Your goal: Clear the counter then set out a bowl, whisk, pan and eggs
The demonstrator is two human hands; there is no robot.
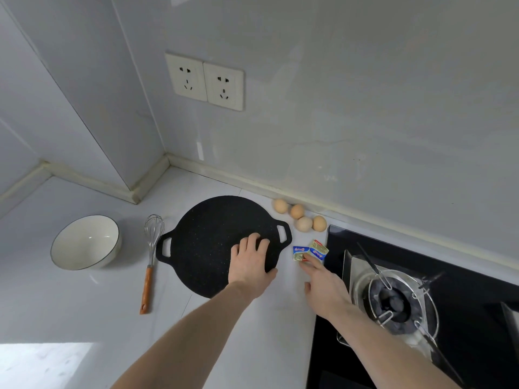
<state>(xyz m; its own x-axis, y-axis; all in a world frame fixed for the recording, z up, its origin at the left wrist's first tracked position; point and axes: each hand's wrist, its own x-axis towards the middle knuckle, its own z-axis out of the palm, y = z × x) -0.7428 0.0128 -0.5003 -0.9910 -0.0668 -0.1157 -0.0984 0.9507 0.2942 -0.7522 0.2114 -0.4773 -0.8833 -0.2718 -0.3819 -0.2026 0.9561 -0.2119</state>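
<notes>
Two small foil packets [310, 251] lie just beside the gas hob [421, 290]; the right hand [325, 290] touches them with straight fingers; left hand [250, 265] rests spread on the flat black pan [210, 248], mid-table [70, 304]; white bowl [85, 242] and whisk [150, 256] left; four eggs [299, 216] by the wall.

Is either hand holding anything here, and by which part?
Nothing is lifted. The left hand rests on the pan, thumb at its near-right rim; the right hand touches the butter packets with fingertips.
</notes>
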